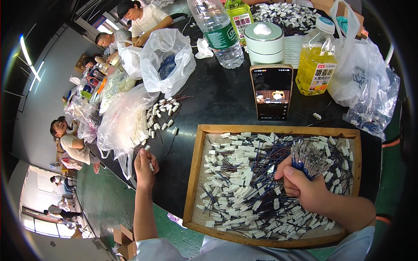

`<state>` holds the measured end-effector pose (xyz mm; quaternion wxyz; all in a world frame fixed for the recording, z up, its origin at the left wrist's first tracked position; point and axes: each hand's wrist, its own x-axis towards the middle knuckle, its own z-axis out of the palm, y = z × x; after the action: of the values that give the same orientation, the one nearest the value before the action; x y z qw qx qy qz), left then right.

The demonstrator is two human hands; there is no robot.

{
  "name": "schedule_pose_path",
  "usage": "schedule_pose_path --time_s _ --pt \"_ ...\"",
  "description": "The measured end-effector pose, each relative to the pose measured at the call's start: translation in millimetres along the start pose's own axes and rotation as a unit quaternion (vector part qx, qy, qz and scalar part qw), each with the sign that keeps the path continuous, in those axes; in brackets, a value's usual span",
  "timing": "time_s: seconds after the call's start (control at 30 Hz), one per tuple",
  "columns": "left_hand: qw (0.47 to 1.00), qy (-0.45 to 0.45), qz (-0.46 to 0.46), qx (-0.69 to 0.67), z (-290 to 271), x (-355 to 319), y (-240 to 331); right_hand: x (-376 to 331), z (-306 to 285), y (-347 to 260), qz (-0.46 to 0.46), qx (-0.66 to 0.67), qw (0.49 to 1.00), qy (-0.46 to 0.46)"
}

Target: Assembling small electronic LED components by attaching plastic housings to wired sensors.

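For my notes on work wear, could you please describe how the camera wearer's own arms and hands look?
The left hand and the right hand are bare, with no gloves visible. The forearms are uncovered too, and no watch or bracelet shows. Short, pale blue fabric sleeves end near the elbows.

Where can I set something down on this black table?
Black tabletop shows bare between the upright black-screened phone and small white wired connectors, and between your left hand and the rectangular wooden tray. Crowded: inside the tray, and around the cylindrical pale-green container.
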<state>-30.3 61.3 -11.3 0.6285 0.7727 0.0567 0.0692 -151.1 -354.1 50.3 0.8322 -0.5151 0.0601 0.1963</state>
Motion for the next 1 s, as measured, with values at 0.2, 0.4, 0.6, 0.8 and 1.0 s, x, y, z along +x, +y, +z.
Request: schedule_pose_path --time_s 0.2,0.4,0.6,0.8,1.0 --pt "0.953 -0.221 -0.196 0.060 -21.9 -6.1 24.3 -0.8 -1.5 -0.2 -0.008 -0.004 1.000 -0.002" --pt "0.964 -0.098 -0.185 -0.164 -19.1 -8.2 26.0 -1.4 -0.6 -0.2 -0.013 -0.009 1.000 0.000" --pt "0.916 -0.124 -0.238 -0.297 0.7 -13.3 26.8 -1.5 -3.2 0.0 -0.003 0.006 1.000 -0.002" --pt "0.875 -0.144 -0.313 -0.341 22.3 -40.6 28.3 -1.6 -1.1 0.0 -0.019 -0.009 1.000 0.001" --pt "0.975 -0.171 -0.129 0.051 39.8 -45.1 52.1 -2.4 -3.6 -1.0 0.003 0.007 1.000 0.001"
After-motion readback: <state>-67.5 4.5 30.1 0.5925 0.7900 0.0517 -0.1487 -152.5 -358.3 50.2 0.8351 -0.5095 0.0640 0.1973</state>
